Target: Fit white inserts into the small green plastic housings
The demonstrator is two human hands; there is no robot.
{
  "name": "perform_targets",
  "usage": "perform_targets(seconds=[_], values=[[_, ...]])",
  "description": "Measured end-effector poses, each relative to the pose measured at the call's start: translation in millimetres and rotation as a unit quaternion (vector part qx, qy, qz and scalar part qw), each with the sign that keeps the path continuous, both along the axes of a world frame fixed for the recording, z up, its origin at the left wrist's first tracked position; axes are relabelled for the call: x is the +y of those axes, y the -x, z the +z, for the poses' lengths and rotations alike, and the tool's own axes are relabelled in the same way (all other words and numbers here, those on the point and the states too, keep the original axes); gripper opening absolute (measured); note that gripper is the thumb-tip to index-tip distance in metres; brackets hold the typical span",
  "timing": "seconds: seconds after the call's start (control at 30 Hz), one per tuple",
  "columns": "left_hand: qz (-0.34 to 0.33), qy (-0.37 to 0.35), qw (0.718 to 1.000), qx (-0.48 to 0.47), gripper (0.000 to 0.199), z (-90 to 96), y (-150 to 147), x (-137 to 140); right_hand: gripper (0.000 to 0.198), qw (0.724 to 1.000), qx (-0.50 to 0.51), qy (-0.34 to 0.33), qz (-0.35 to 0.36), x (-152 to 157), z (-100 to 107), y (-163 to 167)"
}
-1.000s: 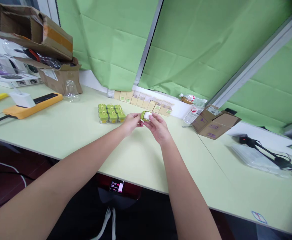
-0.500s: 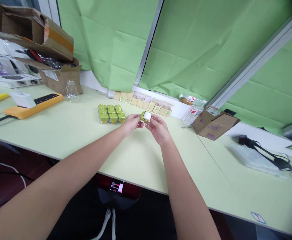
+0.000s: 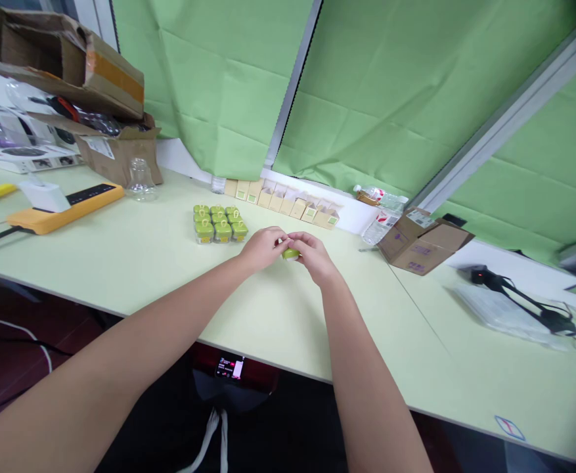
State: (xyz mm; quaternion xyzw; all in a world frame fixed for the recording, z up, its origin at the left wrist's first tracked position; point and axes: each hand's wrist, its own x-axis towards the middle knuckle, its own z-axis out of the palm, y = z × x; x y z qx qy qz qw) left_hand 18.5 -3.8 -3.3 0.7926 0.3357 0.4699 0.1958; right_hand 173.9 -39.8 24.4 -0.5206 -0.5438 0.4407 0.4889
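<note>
Above the middle of the table, my two hands meet around a small green-and-white container (image 3: 291, 253). My right hand (image 3: 314, 255) is closed on its right side. The fingers of my left hand (image 3: 264, 248) are pinched against its upper left, and they hide part of it. Just left of my hands stands a block of several small clear boxes with green lids and yellowish loops on top (image 3: 221, 224).
Small open cardboard boxes (image 3: 288, 201) line the wall behind. Plastic bottles (image 3: 380, 223) and a carton (image 3: 420, 243) stand to the right. An orange power strip (image 3: 78, 207), a clear plastic cup (image 3: 141, 180) and large cartons (image 3: 117, 151) are at the left.
The container has come slightly down and been turned: its white face showed before, and now mostly green shows. My left hand's fingers have moved over its top.
</note>
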Motion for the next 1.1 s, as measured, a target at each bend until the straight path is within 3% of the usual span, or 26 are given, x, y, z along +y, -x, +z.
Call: perform_targets(seconds=[0.13,0.47,0.7,0.8,0.93,1.1], values=[[0.007,0.006,1.000,-0.014,0.022,-0.1,0.2,3.2,0.022,1.000,0.012,0.003,0.005,3.3,-3.4,-2.0],[0.002,0.071,0.996,-0.044,0.026,-7.8,-4.6,9.1,0.017,0.997,-0.032,0.004,-0.076,9.2,-17.0,4.1],[0.043,0.057,0.989,-0.132,0.020,-0.4,1.6,12.5,0.023,0.989,-0.029,-0.058,-0.136,15.0,-18.3,2.3],[0.052,0.054,0.992,-0.101,0.028,-9.1,4.2,17.7,0.024,0.981,-0.033,-0.086,-0.170,16.7,-17.7,-0.2],[0.028,0.065,0.997,0.012,0.053,-27.9,2.1,24.3,0.024,0.982,-0.017,-0.126,-0.143,17.9,-18.5,-1.8],[-0.011,0.079,0.997,-0.011,0.061,-36.2,-0.5,26.8,0.022,0.982,-0.007,-0.170,-0.081,20.5,-21.2,-3.8]])
